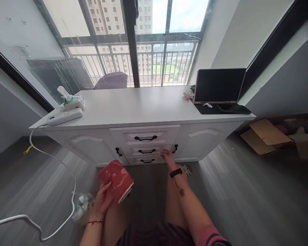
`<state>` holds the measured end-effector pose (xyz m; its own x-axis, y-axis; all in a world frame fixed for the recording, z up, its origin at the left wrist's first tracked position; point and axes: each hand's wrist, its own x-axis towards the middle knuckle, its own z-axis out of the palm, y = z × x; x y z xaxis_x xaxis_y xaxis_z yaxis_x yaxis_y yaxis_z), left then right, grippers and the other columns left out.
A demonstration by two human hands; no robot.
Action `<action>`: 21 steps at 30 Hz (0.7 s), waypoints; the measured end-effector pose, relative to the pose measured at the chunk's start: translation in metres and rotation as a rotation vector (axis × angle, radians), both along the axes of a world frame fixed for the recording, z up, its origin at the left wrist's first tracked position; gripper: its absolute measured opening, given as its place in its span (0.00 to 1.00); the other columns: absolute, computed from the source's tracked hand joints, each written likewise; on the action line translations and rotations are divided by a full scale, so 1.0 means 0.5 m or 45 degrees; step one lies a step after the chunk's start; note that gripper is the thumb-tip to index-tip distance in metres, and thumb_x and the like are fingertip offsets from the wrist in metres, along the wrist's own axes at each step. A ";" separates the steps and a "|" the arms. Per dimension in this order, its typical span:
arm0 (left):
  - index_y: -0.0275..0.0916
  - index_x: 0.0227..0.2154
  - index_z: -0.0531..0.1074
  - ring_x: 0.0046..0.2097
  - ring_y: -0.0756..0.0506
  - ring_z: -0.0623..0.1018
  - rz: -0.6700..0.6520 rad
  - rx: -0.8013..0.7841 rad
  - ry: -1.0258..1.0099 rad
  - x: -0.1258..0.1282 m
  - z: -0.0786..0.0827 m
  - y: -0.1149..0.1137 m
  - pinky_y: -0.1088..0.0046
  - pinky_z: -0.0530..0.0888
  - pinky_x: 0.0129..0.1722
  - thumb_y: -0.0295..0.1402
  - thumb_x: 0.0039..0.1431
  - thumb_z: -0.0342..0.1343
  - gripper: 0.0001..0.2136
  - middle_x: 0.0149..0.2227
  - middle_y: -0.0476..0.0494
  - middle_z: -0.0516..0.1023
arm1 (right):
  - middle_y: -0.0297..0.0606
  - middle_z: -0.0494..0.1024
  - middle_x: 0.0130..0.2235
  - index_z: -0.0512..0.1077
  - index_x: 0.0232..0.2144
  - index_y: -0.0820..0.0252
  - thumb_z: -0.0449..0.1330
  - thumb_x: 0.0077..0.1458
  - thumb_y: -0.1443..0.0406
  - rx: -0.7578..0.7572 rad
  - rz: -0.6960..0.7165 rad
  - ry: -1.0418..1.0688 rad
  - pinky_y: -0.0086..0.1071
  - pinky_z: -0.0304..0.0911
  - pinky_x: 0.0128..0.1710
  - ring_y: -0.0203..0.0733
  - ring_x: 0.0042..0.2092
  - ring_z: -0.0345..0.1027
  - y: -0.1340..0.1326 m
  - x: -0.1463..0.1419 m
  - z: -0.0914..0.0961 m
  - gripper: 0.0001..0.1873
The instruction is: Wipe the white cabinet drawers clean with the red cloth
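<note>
My left hand is closed on a folded red cloth with pale markings and a whitish edge, thumb on top. It is held in front of the white cabinet, low on the left. My right hand reaches to the right side of the drawers, close to the middle drawer and the black handle of the right door. Its fingers look loosely bent and apart, with nothing I can make out in them. All the drawers appear closed.
On the cabinet top stand a power strip, a tissue pack, and a dark-screened monitor on a black mat. A white cable runs over the floor at left, beside a clear plastic bag. Cardboard boxes lie at right.
</note>
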<state>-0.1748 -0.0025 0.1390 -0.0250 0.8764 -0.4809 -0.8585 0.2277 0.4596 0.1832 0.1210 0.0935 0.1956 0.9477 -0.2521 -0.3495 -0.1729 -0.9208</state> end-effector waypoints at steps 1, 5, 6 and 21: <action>0.54 0.61 0.63 0.45 0.47 0.82 0.006 0.016 -0.002 0.009 0.006 0.001 0.62 0.71 0.57 0.15 0.61 0.43 0.31 0.46 0.48 0.83 | 0.36 0.76 0.37 0.72 0.40 0.62 0.61 0.59 0.60 -0.017 -0.035 0.045 0.34 0.69 0.38 0.36 0.36 0.71 0.005 0.001 0.007 0.11; 0.50 0.57 0.68 0.43 0.47 0.83 0.034 0.102 0.064 0.041 0.036 -0.002 0.66 0.76 0.52 0.15 0.59 0.46 0.28 0.45 0.47 0.83 | 0.32 0.77 0.30 0.73 0.32 0.57 0.68 0.46 0.64 -0.042 -0.134 0.203 0.30 0.67 0.35 0.35 0.33 0.71 -0.028 0.051 0.041 0.10; 0.49 0.56 0.69 0.42 0.47 0.83 0.033 0.120 0.085 0.047 0.042 -0.004 0.66 0.76 0.51 0.15 0.59 0.47 0.28 0.45 0.47 0.83 | 0.31 0.77 0.30 0.74 0.32 0.56 0.69 0.44 0.64 -0.042 -0.139 0.241 0.30 0.67 0.35 0.35 0.33 0.72 -0.048 0.071 0.050 0.10; 0.48 0.48 0.76 0.44 0.47 0.82 -0.053 0.102 -0.001 0.062 0.047 -0.004 0.65 0.72 0.56 0.15 0.60 0.48 0.23 0.43 0.48 0.84 | 0.32 0.81 0.41 0.74 0.45 0.52 0.65 0.53 0.68 0.021 0.058 1.023 0.32 0.73 0.41 0.35 0.40 0.76 -0.312 0.163 0.060 0.16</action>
<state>-0.1439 -0.0044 0.1627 0.0128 0.9123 -0.4094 -0.8494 0.2260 0.4769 0.2645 -0.0348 0.1235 -0.0790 0.9552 -0.2852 -0.8992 -0.1918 -0.3933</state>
